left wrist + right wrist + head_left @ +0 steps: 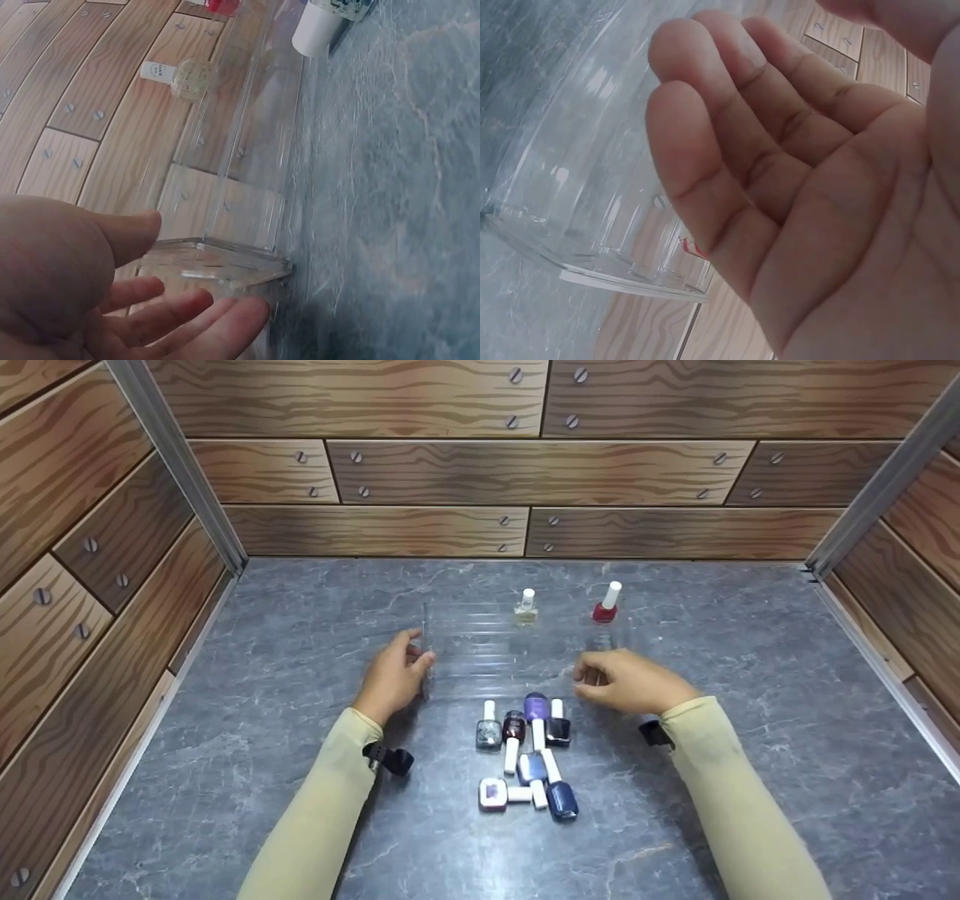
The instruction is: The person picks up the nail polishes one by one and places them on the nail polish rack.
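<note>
A clear stepped plastic display rack (480,649) stands mid-table. Two nail polish bottles rest upright on it: a pale clear one (526,611) and a red one (606,606). At the rack's left end is my left hand (394,675), fingers loosely bent beside the end panel (217,259); whether they touch it I cannot tell. My right hand (634,681) hovers by the rack's front right part, fingers loosely curled with nothing in them. In the right wrist view, the rack (570,172) shows beyond the fingers (682,142).
Several nail polish bottles lie before the rack, among them a glittery one (489,733), a dark red one (514,727), a purple one (535,707), a black one (558,729) and a navy one (562,800). Wood-patterned walls (427,472) enclose the grey marbled table (300,660).
</note>
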Demonstrator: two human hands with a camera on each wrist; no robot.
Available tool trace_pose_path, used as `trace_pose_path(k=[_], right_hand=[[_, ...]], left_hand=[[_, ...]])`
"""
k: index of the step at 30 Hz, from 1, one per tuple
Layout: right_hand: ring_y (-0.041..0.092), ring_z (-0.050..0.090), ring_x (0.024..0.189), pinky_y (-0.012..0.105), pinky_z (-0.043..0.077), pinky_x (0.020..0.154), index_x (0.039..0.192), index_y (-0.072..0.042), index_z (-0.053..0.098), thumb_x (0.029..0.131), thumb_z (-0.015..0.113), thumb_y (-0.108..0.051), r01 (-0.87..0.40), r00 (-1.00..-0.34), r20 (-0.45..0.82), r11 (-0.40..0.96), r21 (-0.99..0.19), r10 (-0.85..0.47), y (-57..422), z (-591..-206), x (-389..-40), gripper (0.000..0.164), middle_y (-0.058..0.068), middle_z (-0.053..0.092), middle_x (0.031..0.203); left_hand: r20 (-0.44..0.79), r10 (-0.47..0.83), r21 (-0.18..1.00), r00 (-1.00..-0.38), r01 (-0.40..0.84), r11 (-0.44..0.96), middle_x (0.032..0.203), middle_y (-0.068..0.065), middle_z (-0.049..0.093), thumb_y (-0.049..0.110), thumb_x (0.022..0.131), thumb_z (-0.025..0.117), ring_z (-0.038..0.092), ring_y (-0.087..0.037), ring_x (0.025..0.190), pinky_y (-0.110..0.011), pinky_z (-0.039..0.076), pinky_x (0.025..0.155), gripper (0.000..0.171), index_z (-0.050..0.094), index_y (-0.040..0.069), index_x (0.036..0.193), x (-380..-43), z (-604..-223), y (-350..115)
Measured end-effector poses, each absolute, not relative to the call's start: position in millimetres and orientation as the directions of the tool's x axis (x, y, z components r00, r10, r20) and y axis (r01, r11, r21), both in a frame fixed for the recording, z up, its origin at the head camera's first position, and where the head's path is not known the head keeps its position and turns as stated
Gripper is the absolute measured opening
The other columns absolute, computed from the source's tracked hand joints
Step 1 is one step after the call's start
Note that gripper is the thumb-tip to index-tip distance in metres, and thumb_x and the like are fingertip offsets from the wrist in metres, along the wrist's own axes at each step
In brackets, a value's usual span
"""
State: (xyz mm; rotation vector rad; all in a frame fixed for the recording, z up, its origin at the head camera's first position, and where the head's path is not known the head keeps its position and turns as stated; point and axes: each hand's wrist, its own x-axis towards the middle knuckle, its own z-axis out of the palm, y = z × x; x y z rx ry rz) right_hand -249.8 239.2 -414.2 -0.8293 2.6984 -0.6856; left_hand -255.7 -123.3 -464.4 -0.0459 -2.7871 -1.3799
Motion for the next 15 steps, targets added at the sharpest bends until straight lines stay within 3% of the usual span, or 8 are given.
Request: trace_pose_path(k=[5, 15], right_hand=[[0.013, 0.060, 0.078, 0.032, 0.056, 0.071, 0.110, -0.008, 0.070, 0.099, 0.069, -0.021, -0.460, -0.812, -0.101, 0.736, -0.496, -0.576, 238.5, -415.7, -249.9, 0.017, -0.002, 0.068, 0.089], [0.013, 0.060, 0.080, 0.033, 0.057, 0.073, 0.110, -0.008, 0.070, 0.099, 0.070, -0.022, -0.460, -0.802, -0.120, 0.734, -0.499, -0.585, 236.9, -417.3, -250.1, 0.018, -0.002, 0.068, 0.090]], left_hand=[[-0.008, 0.026, 0.844, -1.000, 0.007, 0.536, 0.137, -0.018, 0.063, 0.019, 0.105, 0.062, 0.068, -0.030, 0.113, -0.034, 0.066, 0.069, 0.054, 0.045, 0.010, 0.156, -253.5, -461.2, -121.9], [-0.020, 0.029, 0.859, -0.999, -0.003, 0.512, 0.130, -0.019, 0.063, 0.012, 0.104, 0.059, 0.069, -0.027, 0.091, -0.031, 0.064, 0.061, 0.050, 0.047, 0.006, 0.152, -252.4, -457.9, -120.6]])
